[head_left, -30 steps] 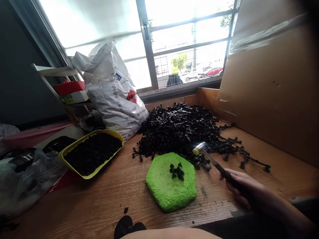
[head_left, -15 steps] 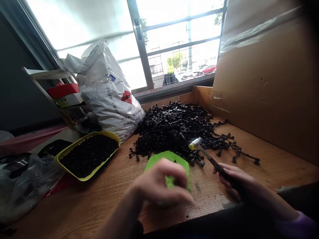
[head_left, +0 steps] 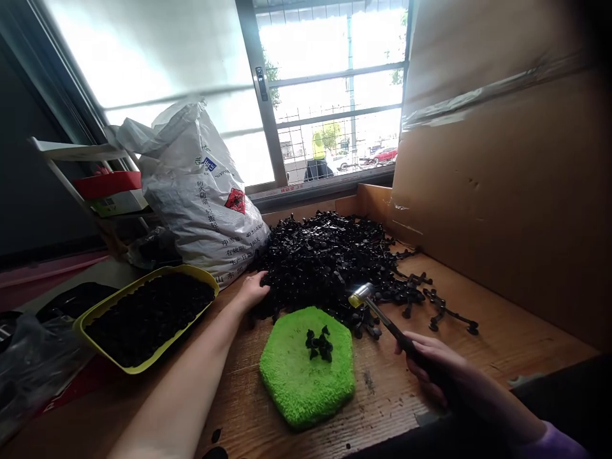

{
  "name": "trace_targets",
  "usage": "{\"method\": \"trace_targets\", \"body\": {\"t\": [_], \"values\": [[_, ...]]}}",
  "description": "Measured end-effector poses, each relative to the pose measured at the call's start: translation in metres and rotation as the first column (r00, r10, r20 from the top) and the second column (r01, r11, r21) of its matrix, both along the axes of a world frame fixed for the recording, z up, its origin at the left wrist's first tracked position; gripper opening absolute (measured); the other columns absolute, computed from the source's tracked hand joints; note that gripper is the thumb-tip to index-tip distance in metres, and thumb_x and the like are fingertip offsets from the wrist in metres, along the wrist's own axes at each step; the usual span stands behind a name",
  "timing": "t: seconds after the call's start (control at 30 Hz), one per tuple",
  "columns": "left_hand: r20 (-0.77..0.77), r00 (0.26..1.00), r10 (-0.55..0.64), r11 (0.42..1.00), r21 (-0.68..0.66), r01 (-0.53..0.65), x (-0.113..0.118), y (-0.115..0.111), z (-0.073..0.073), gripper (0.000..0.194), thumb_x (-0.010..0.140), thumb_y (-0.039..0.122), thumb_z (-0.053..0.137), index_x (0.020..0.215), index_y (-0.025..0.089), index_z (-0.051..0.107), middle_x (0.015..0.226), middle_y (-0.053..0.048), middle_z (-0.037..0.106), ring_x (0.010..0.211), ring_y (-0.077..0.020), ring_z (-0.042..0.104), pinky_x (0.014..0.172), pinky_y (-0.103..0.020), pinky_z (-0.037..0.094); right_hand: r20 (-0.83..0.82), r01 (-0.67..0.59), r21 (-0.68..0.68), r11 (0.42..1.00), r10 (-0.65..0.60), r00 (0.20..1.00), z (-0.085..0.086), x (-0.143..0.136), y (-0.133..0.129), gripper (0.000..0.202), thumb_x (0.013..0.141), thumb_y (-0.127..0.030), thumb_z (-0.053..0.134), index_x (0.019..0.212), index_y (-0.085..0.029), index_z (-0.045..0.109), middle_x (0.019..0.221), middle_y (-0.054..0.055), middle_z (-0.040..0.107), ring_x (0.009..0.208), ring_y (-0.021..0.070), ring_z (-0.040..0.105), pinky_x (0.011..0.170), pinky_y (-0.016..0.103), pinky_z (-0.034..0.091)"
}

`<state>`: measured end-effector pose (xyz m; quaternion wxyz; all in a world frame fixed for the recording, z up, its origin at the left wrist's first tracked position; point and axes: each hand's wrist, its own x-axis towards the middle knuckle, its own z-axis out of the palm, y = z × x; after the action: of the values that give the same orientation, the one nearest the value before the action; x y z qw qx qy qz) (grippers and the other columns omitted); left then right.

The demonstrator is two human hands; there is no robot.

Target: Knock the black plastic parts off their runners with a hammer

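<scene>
My right hand [head_left: 433, 363] is closed round the dark handle of a small hammer [head_left: 392, 328], whose metal head has a yellow face. The head is raised to the right of a fuzzy green pad [head_left: 306, 389]. On the pad lies a small cluster of black moulded parts [head_left: 319, 344]. My left hand [head_left: 253, 290] is stretched out to the left edge of a large pile of branching black moulded parts [head_left: 329, 261]. Its thumb and forefinger look apart, touching the pile; the other fingers are mostly hidden, and nothing held shows.
A yellow tray [head_left: 131, 368] full of small black pieces stands on the left. Behind it leans a big white printed sack [head_left: 196, 204]. A cardboard sheet [head_left: 492, 191] walls off the right side. Clear plastic bags [head_left: 38, 363] lie at far left.
My left hand has moved from above the green pad, out and left to the pile's edge, uncovering the pad and its black cluster. The hammer stays in my right hand. The view has shifted slightly.
</scene>
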<state>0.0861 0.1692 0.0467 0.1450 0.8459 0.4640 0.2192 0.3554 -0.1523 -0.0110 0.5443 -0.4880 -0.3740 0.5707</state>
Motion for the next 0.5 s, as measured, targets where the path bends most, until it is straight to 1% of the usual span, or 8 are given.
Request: {"method": "trace_targets", "body": {"t": [0.07, 0.13, 0.23, 0.33, 0.4, 0.5], "values": [[-0.011, 0.999, 0.032, 0.999, -0.001, -0.032, 0.003, 0.005, 0.003, 0.047, 0.061, 0.013, 0.057, 0.107, 0.017, 0.063, 0.096, -0.009, 0.068, 0.091, -0.0242, 0.061, 0.081, -0.028, 0.044, -0.015, -0.002, 0.006, 1.0, 0.002, 1.0, -0.002, 0.001, -0.001, 0.036, 0.078, -0.052, 0.051, 0.088, -0.018, 0.053, 0.052, -0.006, 0.045, 0.032, 0.0047, 0.037, 0.031, 0.016, 0.027], [-0.015, 0.997, 0.071, 0.997, 0.027, -0.07, 0.0, 0.009, 0.006, 0.041, 0.058, 0.01, 0.057, 0.097, 0.019, 0.066, 0.09, -0.007, 0.069, 0.087, -0.0239, 0.061, 0.077, -0.026, 0.044, -0.025, -0.023, 0.017, 1.0, 0.023, 0.999, -0.003, 0.003, -0.001, 0.037, 0.077, -0.053, 0.051, 0.089, -0.018, 0.053, 0.052, -0.006, 0.045, 0.032, 0.0047, 0.037, 0.031, 0.016, 0.027], [0.004, 0.989, 0.146, 0.984, 0.099, -0.146, -0.012, 0.014, 0.014, 0.033, 0.059, 0.01, 0.055, 0.088, 0.02, 0.068, 0.084, -0.006, 0.069, 0.085, -0.0245, 0.061, 0.075, -0.027, 0.043, -0.049, -0.006, 0.015, 1.0, 0.007, 0.999, -0.001, 0.003, -0.002, 0.033, 0.081, -0.05, 0.05, 0.091, -0.019, 0.053, 0.055, -0.005, 0.046, 0.033, 0.0044, 0.037, 0.033, 0.017, 0.028], [0.052, 0.976, 0.213, 0.963, 0.16, -0.218, -0.028, 0.017, 0.018, 0.03, 0.061, 0.013, 0.055, 0.087, 0.019, 0.068, 0.081, -0.007, 0.069, 0.083, -0.0256, 0.061, 0.073, -0.029, 0.044, -0.065, 0.014, 0.004, 1.0, -0.013, 0.998, 0.005, 0.001, -0.004, 0.031, 0.082, -0.049, 0.05, 0.088, -0.019, 0.053, 0.055, -0.005, 0.046, 0.034, 0.0045, 0.037, 0.033, 0.017, 0.028], [0.1, 0.966, 0.237, 0.951, 0.179, -0.252, -0.04, 0.018, 0.016, 0.029, 0.063, 0.016, 0.054, 0.089, 0.018, 0.068, 0.078, -0.007, 0.069, 0.079, -0.0246, 0.062, 0.071, -0.029, 0.045, -0.069, 0.018, 0.009, 1.0, -0.017, 0.997, 0.008, -0.001, -0.005, 0.03, 0.082, -0.048, 0.05, 0.088, -0.019, 0.053, 0.055, -0.005, 0.046, 0.035, 0.0047, 0.037, 0.034, 0.017, 0.028], [0.189, 0.954, 0.234, 0.946, 0.182, -0.268, -0.056, 0.013, 0.007, 0.028, 0.069, 0.023, 0.051, 0.092, 0.016, 0.067, 0.077, -0.006, 0.069, 0.072, -0.0207, 0.063, 0.067, -0.027, 0.047, -0.074, 0.038, 0.036, 0.999, -0.036, 0.997, 0.009, -0.003, -0.007, 0.025, 0.085, -0.044, 0.047, 0.088, -0.019, 0.053, 0.056, -0.004, 0.045, 0.036, 0.005, 0.037, 0.034, 0.017, 0.028]]}}
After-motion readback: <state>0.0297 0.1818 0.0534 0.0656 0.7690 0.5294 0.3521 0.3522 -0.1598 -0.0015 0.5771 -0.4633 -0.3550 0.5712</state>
